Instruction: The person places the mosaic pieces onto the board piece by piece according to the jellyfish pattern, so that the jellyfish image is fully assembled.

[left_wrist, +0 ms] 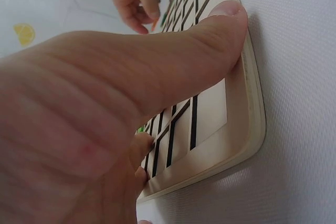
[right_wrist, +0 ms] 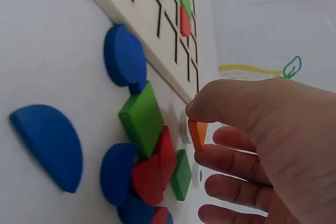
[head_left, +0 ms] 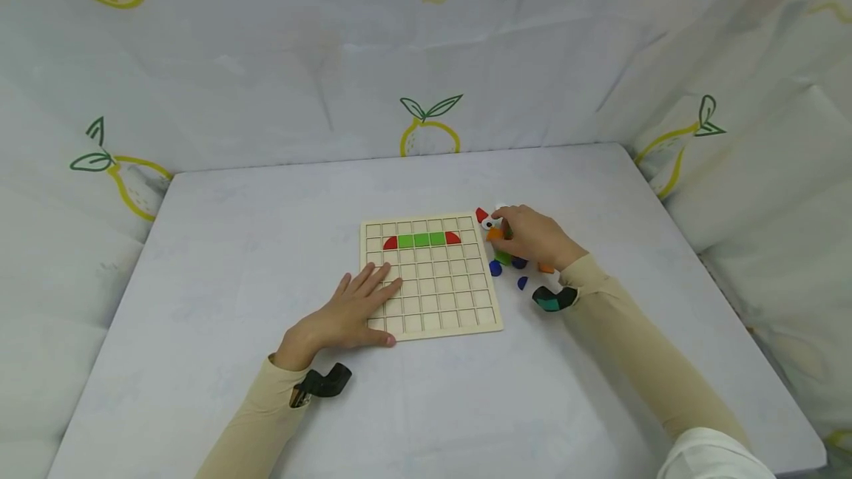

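Note:
A square wooden grid board [head_left: 442, 288] lies on the table. Near its top edge sits a row of green square tiles [head_left: 421, 240] with a red quarter-round tile [head_left: 390, 243] at each end. My left hand [head_left: 346, 313] rests spread on the board's lower left, its thumb [left_wrist: 220, 30] along the near edge. At the board's right side my right hand [head_left: 532, 235] pinches an orange tile [right_wrist: 197, 135] between thumb and index finger. Under and beside that hand lie loose pieces: a green square [right_wrist: 143, 119], red pieces [right_wrist: 149, 179] and blue rounded pieces [right_wrist: 50, 142].
A round white piece with a black dot [head_left: 489, 224] and a red piece [head_left: 481, 214] lie by the board's upper right corner. Another orange piece [head_left: 546, 268] is near the right wrist. White lemon-print cloth [head_left: 266, 58] hangs behind the white table [head_left: 233, 242].

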{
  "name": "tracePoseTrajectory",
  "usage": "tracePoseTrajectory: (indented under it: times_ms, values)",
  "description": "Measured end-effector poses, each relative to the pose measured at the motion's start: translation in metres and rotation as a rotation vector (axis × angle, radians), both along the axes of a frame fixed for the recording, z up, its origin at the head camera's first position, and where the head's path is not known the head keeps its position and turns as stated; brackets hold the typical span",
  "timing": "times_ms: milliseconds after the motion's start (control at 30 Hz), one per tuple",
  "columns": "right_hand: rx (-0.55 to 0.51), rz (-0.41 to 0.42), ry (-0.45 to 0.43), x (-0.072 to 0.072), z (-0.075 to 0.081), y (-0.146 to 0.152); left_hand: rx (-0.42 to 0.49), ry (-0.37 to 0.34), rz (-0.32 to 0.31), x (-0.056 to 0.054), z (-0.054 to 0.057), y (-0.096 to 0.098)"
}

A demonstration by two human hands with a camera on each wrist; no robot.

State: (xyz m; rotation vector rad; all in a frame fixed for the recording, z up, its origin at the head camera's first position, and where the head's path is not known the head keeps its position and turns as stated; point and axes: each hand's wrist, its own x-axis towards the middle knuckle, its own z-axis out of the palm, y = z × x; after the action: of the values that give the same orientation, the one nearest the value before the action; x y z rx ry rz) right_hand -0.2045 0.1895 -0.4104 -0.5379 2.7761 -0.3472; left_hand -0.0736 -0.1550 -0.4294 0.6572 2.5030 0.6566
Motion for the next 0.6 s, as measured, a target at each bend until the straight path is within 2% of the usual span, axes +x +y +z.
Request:
tracePoseTrajectory:
  times_ms: [200, 400, 600]
  values:
    - [-0.075, 0.053, 0.039, -0.004, 0.012, -0.004, -0.006, 0.005, -0.001, 0.0, 0.0, 0.0]
    - [-0.134, 0.12, -0.007, -0.004, 0.017, -0.016, -0.013, 0.014, -0.006, 0.0, 0.001, 0.0]
    - [-0.163, 0.147, -0.044, -0.004, 0.015, -0.03, -0.016, 0.02, -0.009, 0.0, 0.001, 0.0]
